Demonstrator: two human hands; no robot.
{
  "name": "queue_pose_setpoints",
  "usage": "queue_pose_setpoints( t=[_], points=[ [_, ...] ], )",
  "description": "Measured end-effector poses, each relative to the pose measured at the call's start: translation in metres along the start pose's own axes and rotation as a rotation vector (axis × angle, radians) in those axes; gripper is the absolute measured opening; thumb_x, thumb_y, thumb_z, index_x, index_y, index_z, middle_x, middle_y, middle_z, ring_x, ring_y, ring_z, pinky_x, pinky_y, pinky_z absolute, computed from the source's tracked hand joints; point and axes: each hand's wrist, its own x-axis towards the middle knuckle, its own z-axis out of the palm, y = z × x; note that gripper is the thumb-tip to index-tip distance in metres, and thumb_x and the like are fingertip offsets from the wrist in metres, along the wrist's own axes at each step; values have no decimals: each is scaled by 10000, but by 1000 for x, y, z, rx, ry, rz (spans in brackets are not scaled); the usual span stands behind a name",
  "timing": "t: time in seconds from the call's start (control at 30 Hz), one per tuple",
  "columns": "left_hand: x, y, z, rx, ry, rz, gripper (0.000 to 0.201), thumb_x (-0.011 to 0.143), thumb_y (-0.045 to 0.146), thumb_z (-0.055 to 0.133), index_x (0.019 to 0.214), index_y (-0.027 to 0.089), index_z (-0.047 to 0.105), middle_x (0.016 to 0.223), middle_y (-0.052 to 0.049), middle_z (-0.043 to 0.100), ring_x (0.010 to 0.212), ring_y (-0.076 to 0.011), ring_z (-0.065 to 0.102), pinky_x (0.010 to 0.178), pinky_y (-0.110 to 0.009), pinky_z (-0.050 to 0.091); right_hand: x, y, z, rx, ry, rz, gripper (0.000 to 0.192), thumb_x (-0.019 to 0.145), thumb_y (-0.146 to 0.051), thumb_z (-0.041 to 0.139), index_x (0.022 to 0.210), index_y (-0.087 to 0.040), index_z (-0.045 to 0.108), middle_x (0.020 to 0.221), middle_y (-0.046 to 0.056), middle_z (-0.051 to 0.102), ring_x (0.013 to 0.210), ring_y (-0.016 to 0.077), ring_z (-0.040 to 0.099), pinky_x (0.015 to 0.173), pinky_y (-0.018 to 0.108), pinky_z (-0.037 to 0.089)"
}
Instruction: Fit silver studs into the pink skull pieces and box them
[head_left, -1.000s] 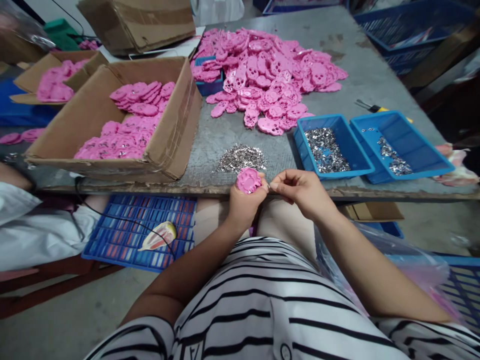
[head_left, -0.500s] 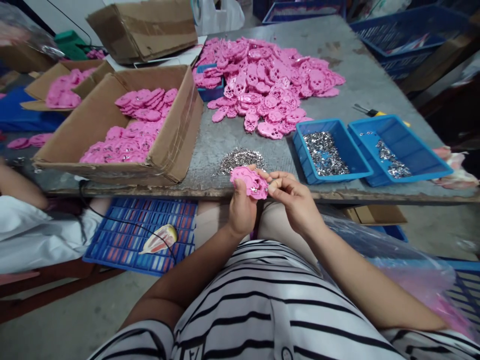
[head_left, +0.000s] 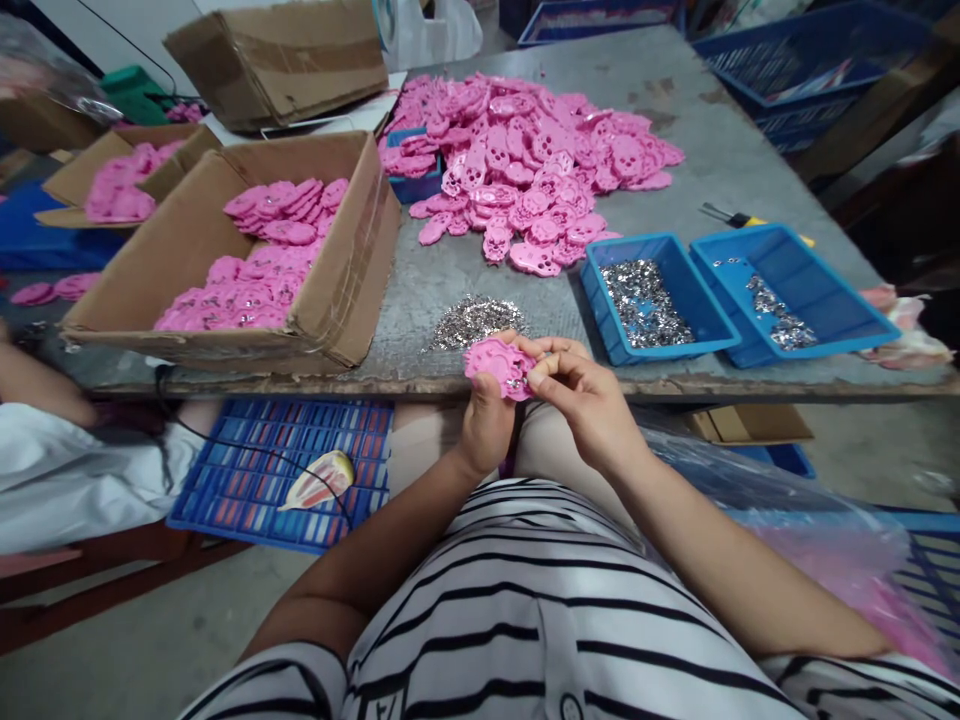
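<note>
My left hand (head_left: 486, 425) grips a pink plastic piece (head_left: 491, 362) with cut-out holes, held just in front of the table edge. Small shiny metal bits show on the piece's right part. My right hand (head_left: 581, 395) is pinched at that right edge, its fingertips pressed together; whatever is between them is too small to make out. Just beyond the hands lies a heap of small silver metal parts (head_left: 480, 320) on the table. Farther back spreads a large pile of similar pink pieces (head_left: 532, 170).
A cardboard box (head_left: 341, 310) of pink pieces stands at the left. Two blue trays (head_left: 712, 352) with metal parts sit at the right, a screwdriver (head_left: 739, 218) behind them. A blue crate (head_left: 225, 500) is below the table. Another person's arm (head_left: 37, 380) shows at the far left.
The right fingertips have moved slightly left and closer over the pink piece's right edge. The left hand keeps its hold, and the whole view has shifted slightly.
</note>
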Motion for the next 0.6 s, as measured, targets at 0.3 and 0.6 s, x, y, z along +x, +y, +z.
queue_pose_setpoints(
  t=[0.3, 0.6],
  points=[
    [-1, -3, -4, 33, 1, -30, 750, 742, 784, 521, 1247, 231, 558, 1146, -91, 662, 1245, -266, 546, 1082, -416, 425, 1, 0, -2, -4, -27, 12, 169, 722, -333, 732, 641, -213, 646, 1067, 61, 604, 1116, 246, 542, 1053, 464, 356],
    [-1, -10, -14, 98, -63, -13, 736, 744, 785, 514, 1209, 219, 588, 1226, -95, 632, 1269, -270, 525, 1123, -407, 378, 1, 1, -3, -34, -34, 16, 183, 721, -353, 731, 637, -217, 644, 1038, 55, 606, 1078, 239, 553, 1036, 441, 364]
  ],
)
